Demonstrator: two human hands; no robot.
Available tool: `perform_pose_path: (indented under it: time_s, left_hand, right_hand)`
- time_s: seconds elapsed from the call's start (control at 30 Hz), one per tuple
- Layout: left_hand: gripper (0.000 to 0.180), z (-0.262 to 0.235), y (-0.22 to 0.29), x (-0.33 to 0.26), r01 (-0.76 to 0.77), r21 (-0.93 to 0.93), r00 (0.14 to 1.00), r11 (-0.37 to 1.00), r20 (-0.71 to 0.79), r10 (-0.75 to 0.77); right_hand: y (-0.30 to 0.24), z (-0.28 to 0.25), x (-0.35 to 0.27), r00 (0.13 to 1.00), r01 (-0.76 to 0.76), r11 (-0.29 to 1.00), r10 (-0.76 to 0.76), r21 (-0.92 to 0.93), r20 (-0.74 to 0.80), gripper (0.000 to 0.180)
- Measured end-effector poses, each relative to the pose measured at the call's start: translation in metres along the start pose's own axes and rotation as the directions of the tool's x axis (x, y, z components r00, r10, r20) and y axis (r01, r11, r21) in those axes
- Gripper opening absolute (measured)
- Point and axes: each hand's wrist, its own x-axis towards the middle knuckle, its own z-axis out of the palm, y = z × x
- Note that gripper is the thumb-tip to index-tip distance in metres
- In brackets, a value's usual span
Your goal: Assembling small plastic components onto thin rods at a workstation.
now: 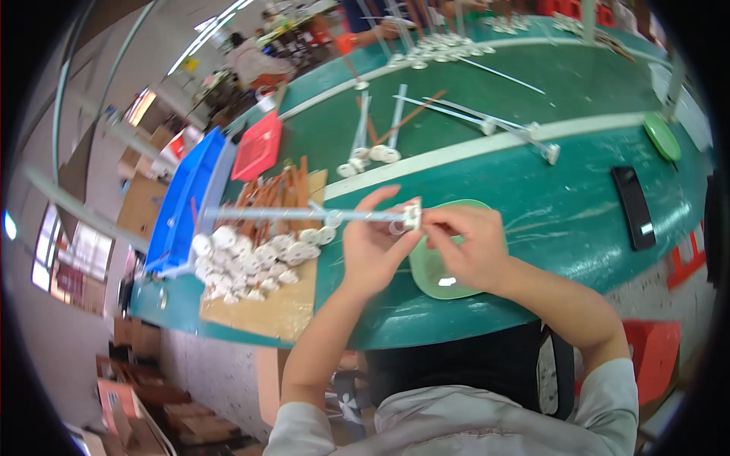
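Note:
A pale, translucent rod [281, 215] with a white end piece [411, 215] lies level in front of me, pointing left. My left hand [369, 254] is closed around it near the end piece, with the index finger raised. My right hand [471, 247] pinches at the end piece from the right; anything small between its fingertips is hidden. Below the right hand sits a light green dish [426, 281], partly covered by that hand. Left of my left hand, white discs [243, 262] on reddish-brown stems [281, 190] are piled on a cardboard sheet [300, 308].
A blue bin [179, 205] and a red basket [258, 148] stand at the left. Several rods with white ends [487, 125] lie across the green table [563, 266]. A black phone-like object [633, 207] and another green dish [661, 137] lie right. A co-worker's hand [391, 29] is at the far side.

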Motion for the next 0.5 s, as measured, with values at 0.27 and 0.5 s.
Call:
perform_pose_path:
  time_s: [0.27,0.5]
  left_hand:
    - [0.066,-0.102,0.103,0.014,0.184,0.812,0.955,0.553,-0.014,-0.296]
    - [0.028,-0.15,0.151,0.003,0.123,0.984,0.961,-0.132,-0.152,-0.233]
  right_hand:
    - [0.007,-0.01,0.012,0.999,0.029,0.987,-0.035,-0.155,-0.039,0.009]
    - [0.009,-0.014,0.007,0.977,0.213,0.912,-0.191,-0.35,0.097,0.008]
